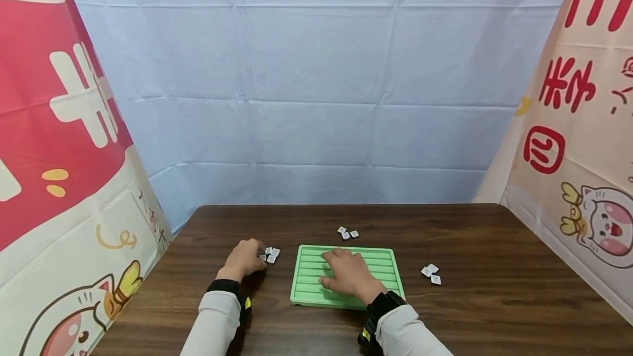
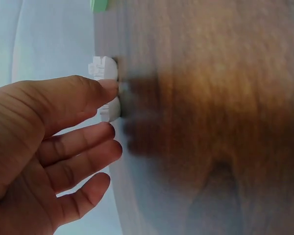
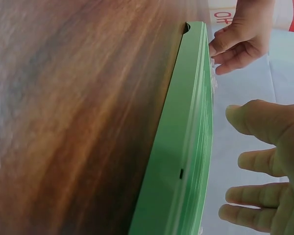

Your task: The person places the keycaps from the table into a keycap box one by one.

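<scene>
My left hand [image 1: 244, 260] is at the left cluster of small white tiles [image 1: 272, 259], its thumb and fingers bent loosely about the nearest tile. In the left wrist view the thumb [image 2: 105, 90] covers part of the white tiles [image 2: 105, 67]; the index finger is hidden behind it, and no firm pinch shows. Over the green ridged tray [image 1: 309, 273], my right hand [image 1: 348, 274] is spread with nothing in it. The right wrist view shows its fingers [image 3: 257, 196] apart from the tray's side [image 3: 169, 147].
White tiles [image 1: 345, 235] lie behind the tray, and another small group of tiles [image 1: 432, 272] lies to its right. All rest on a dark wooden table [image 1: 494, 301]. A pale blue cloth [image 1: 316, 98] hangs behind, with printed cloths on both sides.
</scene>
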The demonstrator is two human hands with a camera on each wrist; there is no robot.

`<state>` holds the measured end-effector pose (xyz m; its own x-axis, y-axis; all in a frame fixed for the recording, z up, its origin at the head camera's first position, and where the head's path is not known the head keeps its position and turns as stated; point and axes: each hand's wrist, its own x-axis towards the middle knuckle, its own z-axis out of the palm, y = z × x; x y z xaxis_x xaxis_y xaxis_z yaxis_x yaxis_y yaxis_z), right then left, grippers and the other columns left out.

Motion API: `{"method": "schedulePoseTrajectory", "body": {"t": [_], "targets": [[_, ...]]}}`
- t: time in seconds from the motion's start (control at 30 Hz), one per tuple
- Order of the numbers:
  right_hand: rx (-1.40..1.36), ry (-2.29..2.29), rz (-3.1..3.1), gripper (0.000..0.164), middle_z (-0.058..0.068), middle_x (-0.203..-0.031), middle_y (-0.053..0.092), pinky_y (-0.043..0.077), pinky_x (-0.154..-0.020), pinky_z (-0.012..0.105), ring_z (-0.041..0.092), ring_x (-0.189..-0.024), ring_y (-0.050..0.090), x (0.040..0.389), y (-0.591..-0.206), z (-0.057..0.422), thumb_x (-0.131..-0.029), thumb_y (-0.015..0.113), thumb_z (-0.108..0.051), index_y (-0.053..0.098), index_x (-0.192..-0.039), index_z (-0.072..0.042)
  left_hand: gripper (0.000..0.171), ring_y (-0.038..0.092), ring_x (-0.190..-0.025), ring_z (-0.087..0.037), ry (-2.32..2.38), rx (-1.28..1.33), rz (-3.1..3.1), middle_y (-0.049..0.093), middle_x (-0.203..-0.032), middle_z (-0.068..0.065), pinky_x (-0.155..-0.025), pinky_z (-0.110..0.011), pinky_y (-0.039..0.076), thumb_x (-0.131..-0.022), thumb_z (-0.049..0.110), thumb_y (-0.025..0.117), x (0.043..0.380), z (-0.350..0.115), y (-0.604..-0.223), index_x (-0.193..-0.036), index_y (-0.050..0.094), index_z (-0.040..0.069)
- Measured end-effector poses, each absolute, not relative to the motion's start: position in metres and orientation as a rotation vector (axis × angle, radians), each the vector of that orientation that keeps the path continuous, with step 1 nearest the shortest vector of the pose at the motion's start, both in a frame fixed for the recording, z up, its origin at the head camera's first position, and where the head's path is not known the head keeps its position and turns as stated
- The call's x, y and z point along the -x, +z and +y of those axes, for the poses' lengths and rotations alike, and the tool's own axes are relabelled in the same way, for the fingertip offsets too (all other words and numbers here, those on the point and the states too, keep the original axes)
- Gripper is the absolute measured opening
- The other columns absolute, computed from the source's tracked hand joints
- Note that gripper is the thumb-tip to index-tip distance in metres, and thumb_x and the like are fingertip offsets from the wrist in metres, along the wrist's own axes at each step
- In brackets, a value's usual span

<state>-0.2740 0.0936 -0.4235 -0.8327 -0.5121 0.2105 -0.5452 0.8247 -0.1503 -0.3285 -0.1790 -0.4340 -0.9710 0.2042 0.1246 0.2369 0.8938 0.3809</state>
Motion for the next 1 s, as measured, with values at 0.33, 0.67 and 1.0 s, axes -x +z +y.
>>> {"method": "schedulePoseTrajectory", "body": {"t": [0.33, 0.67, 1.0], "targets": [[-0.846, 0.303, -2.840, 0.050, 0.017, -0.122, 0.053, 0.042, -0.081, 0.053, 0.035, -0.112, 0.049, 0.2694, -0.4231, 0.0900, -0.086, 0.066, -0.035, 0.057, -0.124, -0.005, 0.012, 0.049, -0.059, -0.016, -0.578, 0.362, -2.964, 0.056, -0.069, 0.000, -0.055, -0.034, 0.044, -0.074, 0.003, 0.074, 0.3308, -0.1817, -0.4394, -0.070, 0.064, 0.009], [-0.846, 0.266, -2.845, 0.050, 0.016, -0.120, 0.054, 0.043, -0.080, 0.052, 0.033, -0.109, 0.051, 0.2698, -0.4266, 0.0906, -0.085, 0.067, -0.037, 0.058, -0.123, -0.005, 0.018, 0.047, -0.056, -0.015, -0.612, 0.367, -2.969, 0.052, -0.065, 0.001, -0.052, -0.031, 0.041, -0.074, 0.004, 0.073, 0.3291, -0.1814, -0.4404, -0.065, 0.059, 0.011], [-0.837, 0.295, -2.844, 0.049, 0.017, -0.121, 0.054, 0.042, -0.081, 0.053, 0.034, -0.110, 0.051, 0.2740, -0.4257, 0.0976, -0.086, 0.066, -0.036, 0.057, -0.123, -0.005, 0.016, 0.048, -0.058, -0.015, -0.677, 0.382, -2.927, 0.055, -0.067, 0.001, -0.055, -0.032, 0.043, -0.072, 0.006, 0.076, 0.3298, -0.1795, -0.4365, -0.067, 0.062, 0.011]]}}
